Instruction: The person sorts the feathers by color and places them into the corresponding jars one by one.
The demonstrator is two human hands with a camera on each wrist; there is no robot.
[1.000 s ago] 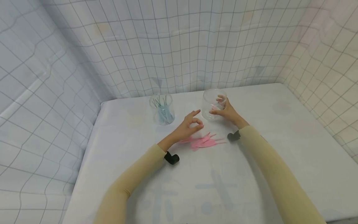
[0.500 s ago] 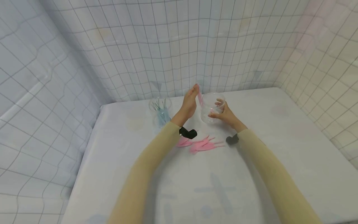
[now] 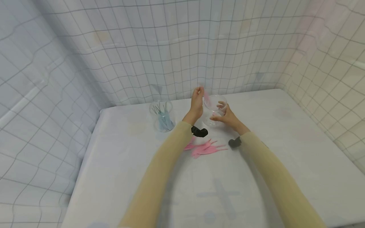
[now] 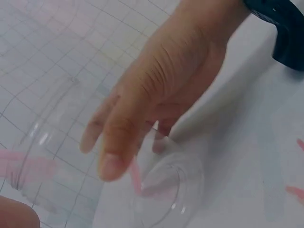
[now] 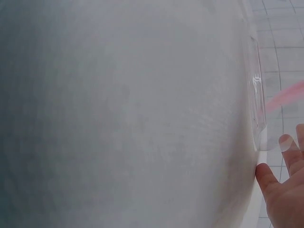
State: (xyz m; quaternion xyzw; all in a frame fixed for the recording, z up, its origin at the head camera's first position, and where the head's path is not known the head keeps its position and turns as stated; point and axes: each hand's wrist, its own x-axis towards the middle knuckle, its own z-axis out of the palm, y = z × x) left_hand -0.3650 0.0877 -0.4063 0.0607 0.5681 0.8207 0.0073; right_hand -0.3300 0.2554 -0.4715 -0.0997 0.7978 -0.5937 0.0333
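Note:
My left hand (image 3: 196, 104) is raised at the left side of a clear jar (image 3: 208, 117). Its fingertips pinch a flat pink piece with a thin stem (image 3: 207, 97), which slants down through the jar's mouth. From the right, my right hand (image 3: 229, 117) grips the jar, its thumb in front and fingers behind. In the left wrist view another pink piece (image 4: 136, 176) shows inside the jar near the base, while the left thumb (image 4: 18, 216) is at the corner. Several more pink pieces (image 3: 203, 149) lie on the table nearer me.
A second clear jar (image 3: 171, 110) stands to the left, holding several blue pieces (image 3: 165, 122) with thin stems upward. A white cloth covers the table (image 3: 119, 164). Checked curtains (image 3: 159, 47) hang at the back and both sides.
My left hand has moved from above the pink pile up to the jar with a pink piece, which now dips into its mouth. The right hand keeps its grip on the jar.

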